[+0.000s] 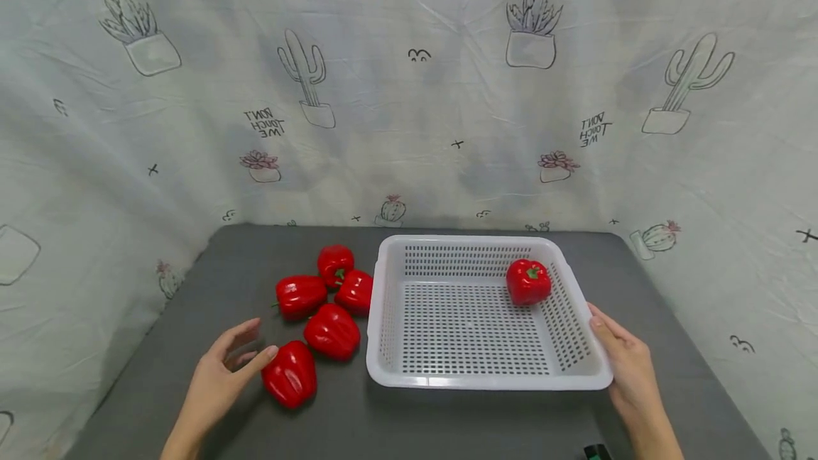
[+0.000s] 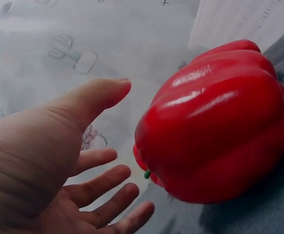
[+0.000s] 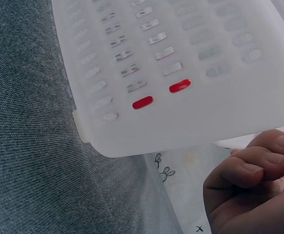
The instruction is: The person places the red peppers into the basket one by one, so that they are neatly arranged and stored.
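A white perforated plastic basket (image 1: 492, 382) stands right of centre, and one red bell pepper (image 1: 529, 282) lies in its far right corner. At the basket's right rim, my right hand (image 1: 629, 364) grips the edge; the right wrist view shows its curled fingers (image 3: 249, 168) beside the rim. Several red bell peppers (image 1: 332, 332) lie in a loose group left of the basket. My left hand (image 1: 220, 375) is beside the nearest bell pepper (image 1: 290, 375), thumb at its upper left. In the left wrist view the fingers (image 2: 103, 185) are spread loosely, with that pepper (image 2: 215, 126) beyond them.
Everything lies on a dark grey table (image 1: 441, 424). A pale curtain (image 1: 409, 105) printed with cacti hangs behind and along both sides. At the bottom edge, close to my right wrist, a small black and green object (image 1: 597, 452) is partly cut off.
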Demonstrator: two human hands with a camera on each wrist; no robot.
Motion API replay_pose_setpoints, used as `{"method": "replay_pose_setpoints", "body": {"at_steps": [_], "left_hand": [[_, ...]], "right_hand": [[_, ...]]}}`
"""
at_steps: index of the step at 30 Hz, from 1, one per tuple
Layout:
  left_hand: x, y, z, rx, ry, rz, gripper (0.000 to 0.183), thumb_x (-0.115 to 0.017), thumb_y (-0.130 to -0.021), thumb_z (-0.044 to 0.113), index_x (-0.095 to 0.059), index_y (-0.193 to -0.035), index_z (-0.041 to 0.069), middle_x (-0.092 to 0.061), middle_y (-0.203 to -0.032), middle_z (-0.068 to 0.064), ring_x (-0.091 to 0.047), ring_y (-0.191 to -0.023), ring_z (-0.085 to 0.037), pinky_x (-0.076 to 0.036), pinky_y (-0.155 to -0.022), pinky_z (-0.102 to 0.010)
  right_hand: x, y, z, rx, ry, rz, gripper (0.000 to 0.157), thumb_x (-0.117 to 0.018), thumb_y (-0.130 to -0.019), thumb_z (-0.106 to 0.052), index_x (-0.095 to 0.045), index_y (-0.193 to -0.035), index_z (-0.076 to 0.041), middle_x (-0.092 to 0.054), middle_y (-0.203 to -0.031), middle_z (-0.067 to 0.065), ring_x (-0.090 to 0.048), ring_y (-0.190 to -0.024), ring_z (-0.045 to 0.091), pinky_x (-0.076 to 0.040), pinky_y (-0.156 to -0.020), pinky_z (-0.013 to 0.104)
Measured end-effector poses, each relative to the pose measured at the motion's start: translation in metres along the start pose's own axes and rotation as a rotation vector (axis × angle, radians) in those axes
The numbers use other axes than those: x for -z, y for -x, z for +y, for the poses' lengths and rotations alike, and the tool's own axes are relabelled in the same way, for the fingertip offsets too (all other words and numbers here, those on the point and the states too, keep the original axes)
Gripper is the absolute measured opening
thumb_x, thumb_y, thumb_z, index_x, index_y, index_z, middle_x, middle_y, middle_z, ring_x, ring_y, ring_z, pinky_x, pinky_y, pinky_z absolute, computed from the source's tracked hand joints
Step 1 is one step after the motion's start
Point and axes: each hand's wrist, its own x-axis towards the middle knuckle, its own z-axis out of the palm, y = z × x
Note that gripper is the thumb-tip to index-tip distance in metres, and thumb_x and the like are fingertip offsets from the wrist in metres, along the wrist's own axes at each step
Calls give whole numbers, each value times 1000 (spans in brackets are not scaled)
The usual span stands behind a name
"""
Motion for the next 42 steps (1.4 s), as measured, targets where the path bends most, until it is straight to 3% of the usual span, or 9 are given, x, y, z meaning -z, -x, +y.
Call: {"method": "replay_pose_setpoints", "body": {"at_steps": [5, 12, 20, 30, 34, 42], "left_hand": [[0, -1, -8, 45, -30, -54, 75, -70, -89, 47, -42, -146, 7, -48, -141, -17, -49, -123, -31, -51, -90, -41], [-1, -1, -19, 40, 55, -78, 71, -67, -92, 44, -40, -147, 6, -52, -137, -17, -54, -115, -18, -53, -78, -24], [-1, 1, -21, 156, 130, -131, 81, -72, -85, 52, -41, -146, 8, -49, -138, -20, -52, -121, -35, -57, -77, -32], [-4, -1, -25, 214, 135, -164, 87, -73, -83, 55, -39, -147, 7, -52, -137, -21, -59, -113, -31, -57, -79, -35], [-6, -2, -24, 205, 153, -180, 84, -74, -84, 49, -38, -147, 7, -52, -136, -22, -60, -114, -30, -56, -80, -35], [-6, -1, -20, 141, 56, -197, 77, -76, -85, 44, -45, -143, 4, -53, -136, -21, -58, -115, -33, -54, -85, -36]], "right_hand": [[-1, 0, -1, 0, 15, 6, 59, -68, -93, -37, -51, -143, -10, -67, -107, -18, -65, -97, 4, -56, -72, 28], [-1, -1, -5, 12, 47, 1, 62, -67, -94, -38, -49, -145, -9, -67, -107, -17, -66, -95, 6, -57, -71, 30], [-1, 1, -5, -10, 55, 0, 66, -67, -93, -40, -46, -147, -8, -66, -108, -18, -66, -96, 5, -57, -72, 29], [-3, 2, -5, -20, 85, 21, 70, -66, -93, -43, -44, -148, -7, -64, -110, -18, -65, -96, 4, -57, -72, 29], [-3, 2, -5, -17, 87, 25, 69, -66, -93, -43, -44, -148, -8, -64, -109, -19, -65, -95, 4, -57, -72, 28], [-1, 4, -2, 2, 45, -7, 65, -65, -94, -39, -46, -147, -7, -66, -110, -16, -64, -99, 6, -56, -73, 28]]}}
